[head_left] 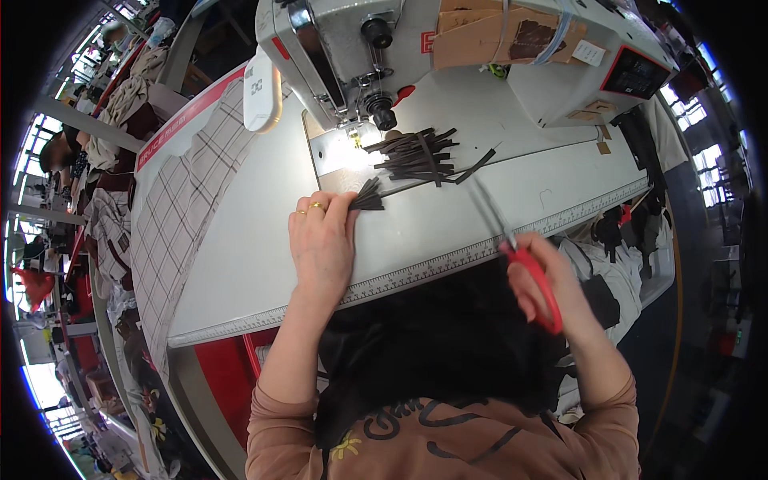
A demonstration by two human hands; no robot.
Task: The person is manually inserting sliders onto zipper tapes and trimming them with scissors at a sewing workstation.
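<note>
On the sewing machine table, my left hand [322, 240] pinches a small bundle of dark fabric strips [368, 196], whose ends fan out to the right of my fingers. My right hand [548, 276] grips red-handled scissors [534, 290] above the table's front edge; the blades are blurred and point up and left toward the strips. A pile of cut dark strips [416, 156] lies beside the machine's needle area, to the right of the lit needle plate [332, 156]. One loose strip [478, 166] rests at the right of the pile.
The sewing machine [352, 48] stands at the back, with cardboard [504, 36] tied to its arm. A measuring tape [448, 260] runs along the table's front edge. Checked fabric [180, 208] covers the left side. White and dark cloth [616, 280] sits at the right.
</note>
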